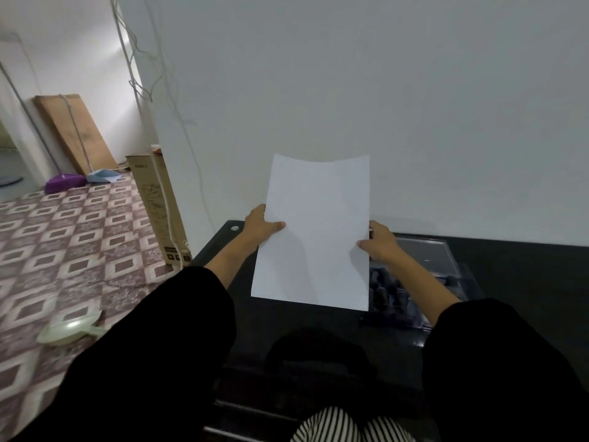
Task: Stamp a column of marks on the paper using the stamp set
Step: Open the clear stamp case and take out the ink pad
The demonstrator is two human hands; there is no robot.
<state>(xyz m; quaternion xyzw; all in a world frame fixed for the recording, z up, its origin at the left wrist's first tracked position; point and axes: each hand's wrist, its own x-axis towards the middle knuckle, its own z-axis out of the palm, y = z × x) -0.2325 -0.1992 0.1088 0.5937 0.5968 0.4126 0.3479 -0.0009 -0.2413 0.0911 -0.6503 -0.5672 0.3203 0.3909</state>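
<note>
The dark table (510,260) runs along the wall, and nothing lies flat on it for stamping yet. You have the paper (315,231) lifted in front of you, its lower edge near the tabletop and its top edge bowing back toward the wall. My guess is that you hold it this way to square it up and pick a spot before laying it down. A sheet this limp sags unless both sides are gripped, which would explain using two hands.

The stamp set (390,295) sits just right of the paper in a clear plastic case, partly hidden behind the sheet's right edge and under your right forearm. The view there is soft, so I think the dark shapes are rows of stamps, but I cannot tell one from another. It is within easy reach, and the sheet will need to land clear of it, to its left.

Your left hand (259,229) grips the paper's left edge about halfway up. Your right hand (381,245) grips the right edge, a touch lower.

On each side the sheet is pinched between thumb and fingers. The left thumb (276,225) and right thumb (363,244) press on the face toward you, and the other fingers are curled behind the sheet (mostly hidden by it).
</note>
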